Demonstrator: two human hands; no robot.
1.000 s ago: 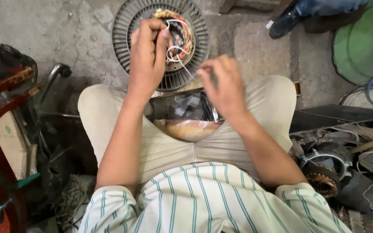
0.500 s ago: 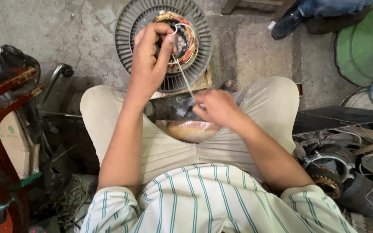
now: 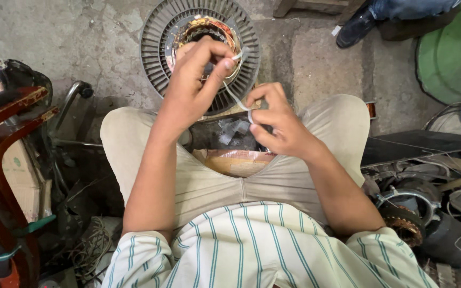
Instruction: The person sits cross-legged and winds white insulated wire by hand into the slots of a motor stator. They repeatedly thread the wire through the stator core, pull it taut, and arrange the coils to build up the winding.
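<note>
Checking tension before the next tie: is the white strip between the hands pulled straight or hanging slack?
Pulled straight: the white strip runs in a near-straight line from the left hand to the right hand, without sagging.

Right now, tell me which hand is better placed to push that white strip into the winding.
Left. The left hand pinches the white strip directly over the motor stator; the right hand holds its other end nearer the lap.

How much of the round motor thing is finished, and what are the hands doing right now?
Done: the finned round motor part already has copper wire coils sitting inside its ring. In hand: the left hand and right hand pinch a thin white strip stretched between them. Left: the strip's ends are loose, not yet fastened.
</note>
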